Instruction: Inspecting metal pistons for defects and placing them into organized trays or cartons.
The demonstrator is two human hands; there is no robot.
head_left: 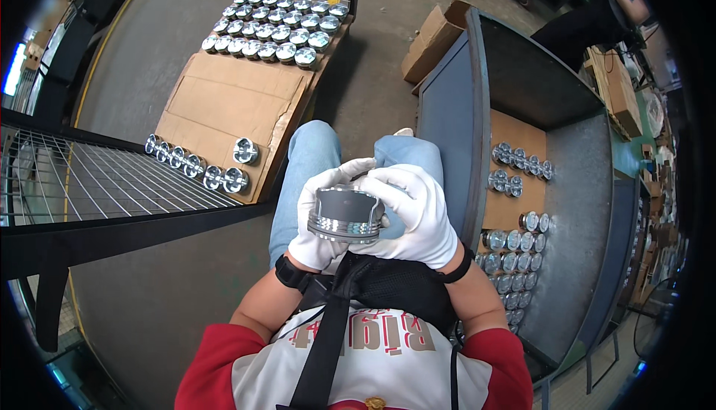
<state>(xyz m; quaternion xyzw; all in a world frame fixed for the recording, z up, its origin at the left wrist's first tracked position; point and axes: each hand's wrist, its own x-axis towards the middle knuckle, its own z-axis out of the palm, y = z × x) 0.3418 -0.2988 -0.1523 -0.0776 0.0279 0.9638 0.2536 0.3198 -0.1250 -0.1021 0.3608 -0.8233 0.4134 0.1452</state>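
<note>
A metal engine piston (345, 215) with a dark grey skirt and shiny ring grooves is held in front of my lap, its grooved end toward me. My left hand (319, 224), in a white glove, is wrapped round its left side. On the other side my right hand (418, 212), gloved as well, grips it with the fingers curled over the far edge. Some fingertips behind the piston are hidden. On my left, more pistons (266, 31) stand in rows on a cardboard sheet (224, 97), with several others (246, 151) near its close end.
To my right is a deep grey metal bin (574, 253) holding further pistons (514, 262) on cardboard. A black wire-mesh rack side (112, 179) borders the cardboard on the left. An open cardboard box (436, 41) sits beyond the bin's corner. Another person (589, 22) is at the far right.
</note>
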